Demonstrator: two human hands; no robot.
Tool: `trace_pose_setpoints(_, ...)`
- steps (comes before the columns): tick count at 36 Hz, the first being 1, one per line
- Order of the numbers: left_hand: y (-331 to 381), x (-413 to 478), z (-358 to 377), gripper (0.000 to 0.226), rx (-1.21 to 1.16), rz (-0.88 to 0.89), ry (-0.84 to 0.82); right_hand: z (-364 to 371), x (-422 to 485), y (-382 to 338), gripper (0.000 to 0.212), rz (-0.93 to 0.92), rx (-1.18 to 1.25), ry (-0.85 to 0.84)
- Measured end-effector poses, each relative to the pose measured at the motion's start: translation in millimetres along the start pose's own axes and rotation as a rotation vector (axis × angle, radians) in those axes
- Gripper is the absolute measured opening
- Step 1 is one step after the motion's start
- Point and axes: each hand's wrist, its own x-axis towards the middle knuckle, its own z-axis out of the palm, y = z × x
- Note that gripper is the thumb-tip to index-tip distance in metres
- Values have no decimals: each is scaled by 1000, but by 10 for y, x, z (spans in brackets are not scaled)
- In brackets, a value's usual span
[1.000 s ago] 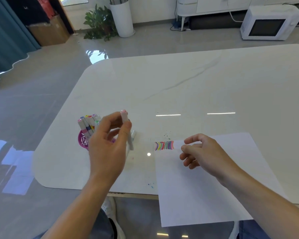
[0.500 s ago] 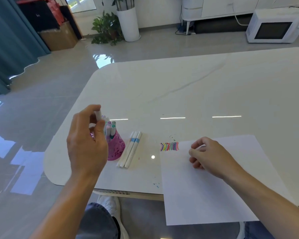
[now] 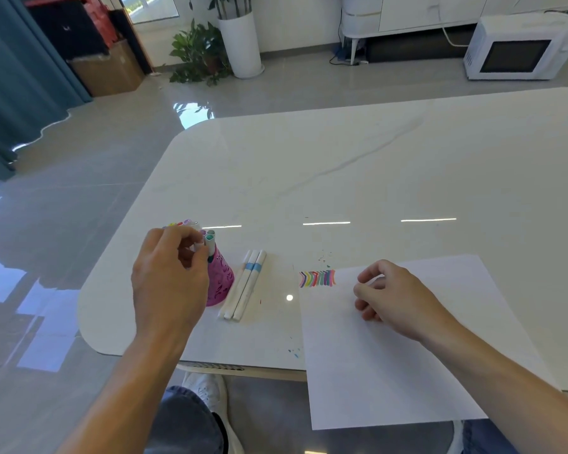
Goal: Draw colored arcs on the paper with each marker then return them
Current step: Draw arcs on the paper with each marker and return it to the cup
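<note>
My left hand (image 3: 168, 280) pinches a white marker (image 3: 198, 246) at the top of the pink cut-out holder (image 3: 222, 280), which holds several capped markers. The hand hides much of the holder. On the white paper (image 3: 374, 371), at its top-left corner, is a row of short colored arcs (image 3: 317, 278). My right hand (image 3: 391, 296) rests on the paper right of the arcs, fingers loosely curled, with nothing seen in it.
Three white markers (image 3: 246, 283) lie side by side between the holder and the paper. Small ink specks dot the white marble table (image 3: 341, 175). The paper overhangs the table's near edge. On the floor beyond the table stand a microwave (image 3: 518, 49) and a potted plant (image 3: 200, 50).
My left hand has carried the white marker leftwards and down from above the three lying markers to the holder's top. The right hand has stayed on the paper.
</note>
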Motion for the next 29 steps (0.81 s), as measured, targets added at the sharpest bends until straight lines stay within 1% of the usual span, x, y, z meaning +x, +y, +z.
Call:
trace_pose_setpoints(6,28,-24,-3,12,0,8,4,2,-6,-7,7,-5,-15,-1)
trace_pose_setpoints(9,51,-45,-3,16,-2,36,11,1,-9,-16,7,-4,-17,-3)
trace_pose_setpoints(13,126,-72,-15,24,40,154,39,-1,-14,-20,8,-1,-10,-8)
trace_pose_setpoints(18,258,-164,38,19,-2,311,15,-6,-13,-36,8,3,8,-12)
trace_pose_setpoints(21,336,-244,106,14,7,335,-44,-17,-11,-41,9,-6,6,-13)
trace_pose_setpoints(24,377,-317,188,12,73,278,-176,-24,-10,-41,8,-15,10,-17)
trace_pose_setpoints(27,309,-390,308,23,234,184,-364,-36,-3,-39,8,-24,17,-16)
trace_pose_setpoints(29,253,-421,387,31,324,139,-439,-46,2,-35,8,-30,11,-14)
